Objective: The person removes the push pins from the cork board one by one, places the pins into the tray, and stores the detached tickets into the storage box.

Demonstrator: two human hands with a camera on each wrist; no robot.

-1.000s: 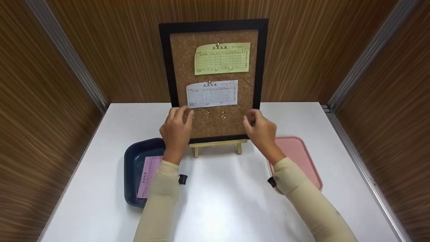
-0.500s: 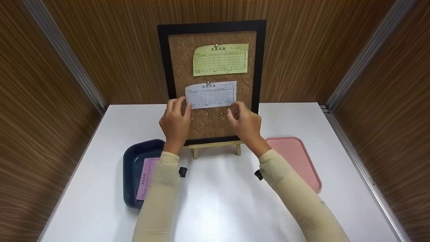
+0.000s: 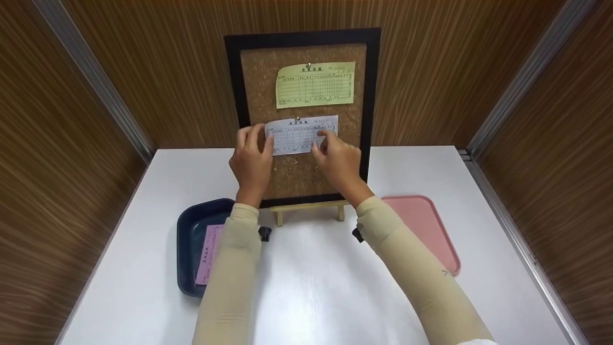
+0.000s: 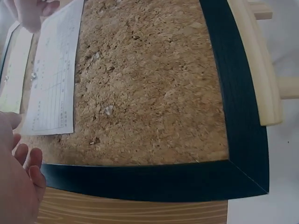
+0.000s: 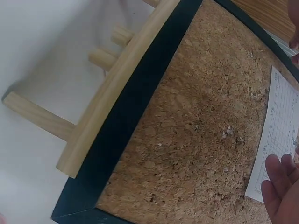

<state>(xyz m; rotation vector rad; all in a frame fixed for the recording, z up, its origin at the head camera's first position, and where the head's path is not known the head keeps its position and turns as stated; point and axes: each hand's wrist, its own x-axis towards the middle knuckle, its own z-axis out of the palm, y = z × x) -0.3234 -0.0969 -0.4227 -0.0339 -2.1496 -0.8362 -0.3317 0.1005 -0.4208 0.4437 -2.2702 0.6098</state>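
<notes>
A black-framed corkboard (image 3: 306, 182) leans upright on a small wooden easel (image 3: 309, 206). On it hang a yellow-green printed slip (image 3: 315, 85) and, below, a white printed slip (image 3: 292, 139), each fixed by a clear pushpin (image 4: 33, 76) near its top edge. My left hand (image 3: 250, 160) is at the white slip's left edge, fingers loosely bent, thumb over its corner. My right hand (image 3: 339, 163) overlaps the slip's lower right part in the head view, thumb and forefinger apart. Nothing shows between the fingers of either hand.
To the left stands a dark blue tray (image 3: 184, 258) with a pink printed slip (image 3: 209, 254) in it, partly hidden by my left sleeve. A pink tray (image 3: 426, 225) lies right, partly behind my right forearm. Wood-grain panels (image 3: 72, 191) enclose the white table (image 3: 306, 297).
My right hand has moved left and up from beside the board's frame to in front of the white slip. My left hand has risen along the slip's left edge.
</notes>
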